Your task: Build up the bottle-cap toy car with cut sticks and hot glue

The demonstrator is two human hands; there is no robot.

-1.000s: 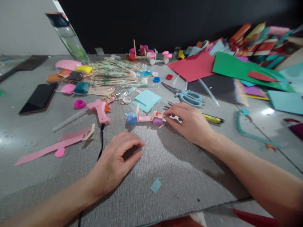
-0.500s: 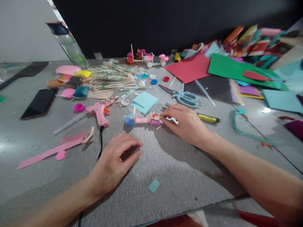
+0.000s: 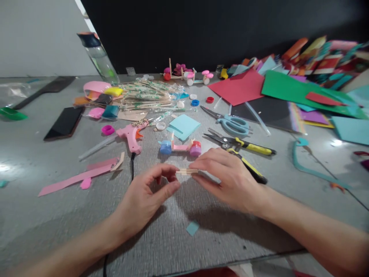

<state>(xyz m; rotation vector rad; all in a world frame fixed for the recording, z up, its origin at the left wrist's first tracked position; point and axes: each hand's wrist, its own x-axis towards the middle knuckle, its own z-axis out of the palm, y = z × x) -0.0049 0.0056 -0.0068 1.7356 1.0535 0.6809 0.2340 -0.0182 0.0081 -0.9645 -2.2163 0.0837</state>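
Observation:
Short wooden sticks [image 3: 187,171] lie side by side in a small bundle, held just above the table between my two hands. My right hand [image 3: 226,179] pinches their right end. At the other end, the curled fingers of my left hand [image 3: 154,188] close on the tips; the exact contact is partly hidden. Just beyond my fingers stands a small toy scooter [image 3: 181,147] with a blue wheel, a purple-and-red wheel and a pink strip between them. Yellow-and-black pliers [image 3: 253,147] lie partly behind my right hand.
A pink glue gun [image 3: 131,136] with its cord lies left of the scooter. Blue scissors [image 3: 233,124], light-blue paper squares [image 3: 184,127] and bottle caps [image 3: 195,103] are farther back. A phone [image 3: 63,124] and a bottle [image 3: 99,59] stand left; coloured sheets [image 3: 305,90] lie right.
My right hand has drawn the sticks back from the scooter's right wheel toward me. My left hand has come up to their left end. The pliers show more fully.

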